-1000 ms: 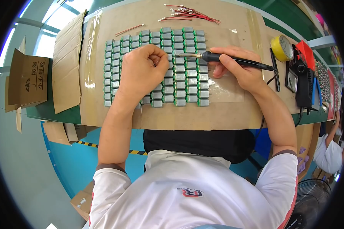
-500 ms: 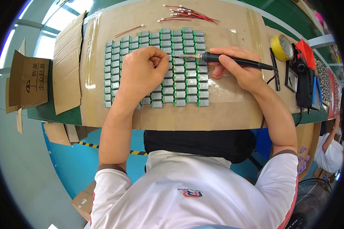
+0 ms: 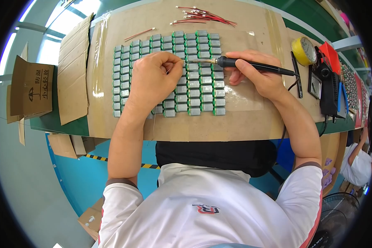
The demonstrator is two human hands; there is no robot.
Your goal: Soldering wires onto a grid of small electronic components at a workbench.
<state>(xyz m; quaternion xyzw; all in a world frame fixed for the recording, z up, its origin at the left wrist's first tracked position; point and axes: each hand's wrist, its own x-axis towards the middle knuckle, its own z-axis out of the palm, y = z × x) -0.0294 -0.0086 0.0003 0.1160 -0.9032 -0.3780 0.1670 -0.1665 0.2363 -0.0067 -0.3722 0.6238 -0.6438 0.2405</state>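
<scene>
Rows of small grey metal parts with green circuit boards [image 3: 194, 84] cover the middle of the table. Above them my right hand [image 3: 258, 76] grips the black handle of a soldering iron [image 3: 252, 65], held almost level. Its metal tip points left and reaches close to my left hand's fingertips, over the rows. My left hand [image 3: 155, 78] is closed in a pinch on thin solder wire [image 3: 154, 122], whose silvery strand trails below the palm toward the table's near edge. Whether the tip touches a board is too small to tell.
Red and black connector wires [image 3: 206, 16] lie at the far side, with one pair [image 3: 139, 34] apart. To the right are a yellow tape roll [image 3: 304, 51], a black soldering station [image 3: 329, 93] and blue-handled pliers [image 3: 342, 99]. An open carton [image 3: 31, 89] stands left.
Hardly anything differs. Both hands and the soldering iron keep their places over the rows, with only a slight shift of the whole view.
</scene>
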